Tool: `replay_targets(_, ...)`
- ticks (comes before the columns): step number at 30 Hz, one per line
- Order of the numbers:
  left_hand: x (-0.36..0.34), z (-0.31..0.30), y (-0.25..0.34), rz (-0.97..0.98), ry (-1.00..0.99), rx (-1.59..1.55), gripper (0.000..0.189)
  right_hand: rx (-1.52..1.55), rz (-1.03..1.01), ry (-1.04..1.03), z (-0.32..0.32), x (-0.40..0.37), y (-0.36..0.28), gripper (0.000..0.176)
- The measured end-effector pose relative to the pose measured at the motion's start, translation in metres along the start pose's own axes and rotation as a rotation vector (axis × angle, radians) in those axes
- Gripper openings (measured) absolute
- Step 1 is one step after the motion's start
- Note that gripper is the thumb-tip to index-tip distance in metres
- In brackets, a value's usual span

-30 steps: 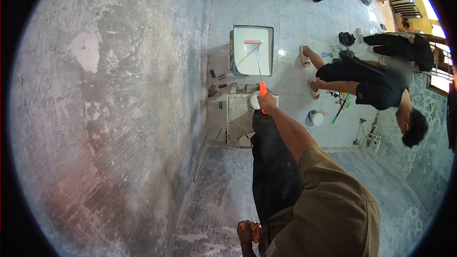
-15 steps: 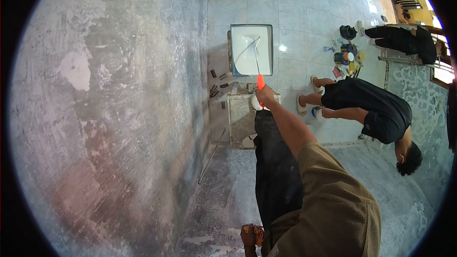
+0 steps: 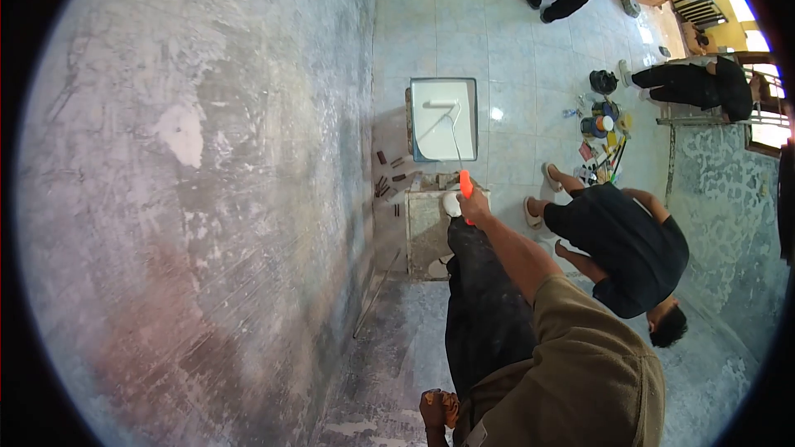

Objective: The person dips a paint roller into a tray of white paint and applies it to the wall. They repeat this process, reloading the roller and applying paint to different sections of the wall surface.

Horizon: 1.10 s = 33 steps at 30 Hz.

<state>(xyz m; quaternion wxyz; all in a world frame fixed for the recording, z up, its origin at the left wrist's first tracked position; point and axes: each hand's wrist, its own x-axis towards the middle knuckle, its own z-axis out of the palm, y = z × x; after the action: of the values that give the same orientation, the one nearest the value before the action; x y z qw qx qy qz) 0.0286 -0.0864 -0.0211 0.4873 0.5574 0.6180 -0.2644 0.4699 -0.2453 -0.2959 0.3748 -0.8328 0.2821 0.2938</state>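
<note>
My right hand (image 3: 474, 205) is closed around the orange handle of a paint roller (image 3: 464, 184), arm stretched forward. The thin metal frame reaches into a tray (image 3: 477, 124) of white paint (image 3: 447, 139), where the white roller sleeve (image 3: 440, 103) lies in the paint toward the far end. At the bottom edge, beside my dark trousers, my left hand (image 3: 432, 410) is closed on a crumpled orange-brown cloth (image 3: 450, 408), partly hidden.
A bare, patchy wall (image 3: 182, 199) runs along the left. My shoes are on a worn platform (image 3: 426, 236); dark scraps (image 3: 383, 186) lie beside it. One person (image 3: 621, 248) bends at the right near paint cans (image 3: 592, 126); other people stand farther back.
The roller sleeve now shows crosswise in the paint. The tray and my right hand appear lower in view. The bending person has shifted and lowered.
</note>
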Motion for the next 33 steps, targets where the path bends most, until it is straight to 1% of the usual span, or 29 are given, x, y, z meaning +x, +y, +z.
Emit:
replay_targets(1,0.001,0.000,0.001,0.019,-0.008,-0.017,0.018,-0.025,0.105,-0.074,-0.004,-0.002,0.003,0.034)
replay_targets(3,0.004,0.000,-0.002,0.034,-0.023,-0.045,0.019,-0.059,0.077,-0.129,-0.010,-0.017,0.009,0.038)
replay_targets(5,0.003,0.000,0.000,0.054,-0.035,-0.075,0.020,-0.203,0.015,-0.059,-0.025,-0.040,0.003,0.042)
replay_targets(8,0.003,-0.007,0.014,0.083,-0.012,-0.051,0.021,-0.170,0.001,-0.038,-0.038,-0.066,-0.005,0.044)
replay_targets(10,-0.007,-0.009,0.032,0.087,-0.016,-0.084,0.020,-0.129,0.089,-0.087,-0.052,-0.084,-0.012,0.044)
replay_targets(13,0.002,-0.018,0.033,0.172,0.019,-0.013,0.020,-0.124,0.103,-0.111,-0.070,-0.101,-0.022,0.042)
replay_targets(15,0.007,-0.023,0.035,0.193,0.009,-0.071,0.020,-0.113,0.107,-0.134,-0.084,-0.114,-0.031,0.040)
replay_targets(16,-0.024,-0.022,0.077,0.220,0.039,-0.027,0.020,-0.104,0.123,-0.150,-0.092,-0.119,-0.037,0.038)
replay_targets(17,-0.019,-0.025,0.075,0.275,0.058,-0.020,0.021,-0.114,0.122,-0.158,-0.103,-0.129,-0.044,0.038)
replay_targets(18,0.001,-0.031,0.059,0.295,0.061,-0.047,0.029,-0.161,0.065,-0.142,-0.115,-0.140,-0.052,0.037)
replay_targets(19,-0.018,-0.032,0.082,0.360,0.109,0.026,0.027,-0.206,0.012,-0.124,-0.126,-0.151,-0.057,0.036)
replay_targets(20,0.020,-0.036,0.050,0.365,0.030,-0.155,0.022,-0.218,0.018,-0.127,-0.136,-0.159,-0.059,0.036)
replay_targets(21,-0.006,-0.035,0.079,0.403,0.070,-0.123,0.016,-0.261,-0.029,-0.109,-0.144,-0.165,-0.062,0.037)
replay_targets(22,0.000,-0.036,0.078,0.370,0.074,-0.208,0.016,-0.300,-0.082,-0.087,-0.151,-0.168,-0.065,0.038)
replay_targets(23,0.002,-0.036,0.081,0.352,0.080,-0.246,0.017,-0.307,-0.088,-0.086,-0.154,-0.165,-0.062,0.038)
replay_targets(25,0.009,-0.036,0.082,0.339,0.089,-0.294,0.018,-0.424,-0.057,-0.138,-0.157,-0.149,-0.054,0.043)
replay_targets(26,0.011,-0.036,0.080,0.331,0.090,-0.267,0.020,-0.432,-0.063,-0.137,-0.165,-0.152,-0.059,0.043)
replay_targets(28,0.008,-0.032,0.079,0.317,0.088,-0.246,0.022,-0.461,-0.150,-0.130,-0.184,-0.158,-0.069,0.039)
replay_targets(29,0.004,-0.029,0.081,0.286,0.065,-0.233,0.022,-0.464,-0.149,-0.125,-0.188,-0.157,-0.071,0.038)
replay_targets(30,0.001,-0.027,0.085,0.260,0.040,-0.221,0.022,-0.470,-0.152,-0.124,-0.192,-0.154,-0.071,0.038)
replay_targets(31,0.008,-0.025,0.081,0.288,0.069,-0.080,0.027,-0.492,-0.186,-0.120,-0.195,-0.151,-0.067,0.039)
replay_targets(33,0.019,-0.018,0.079,0.264,0.072,-0.085,0.028,-0.516,-0.227,-0.116,-0.199,-0.150,-0.068,0.040)
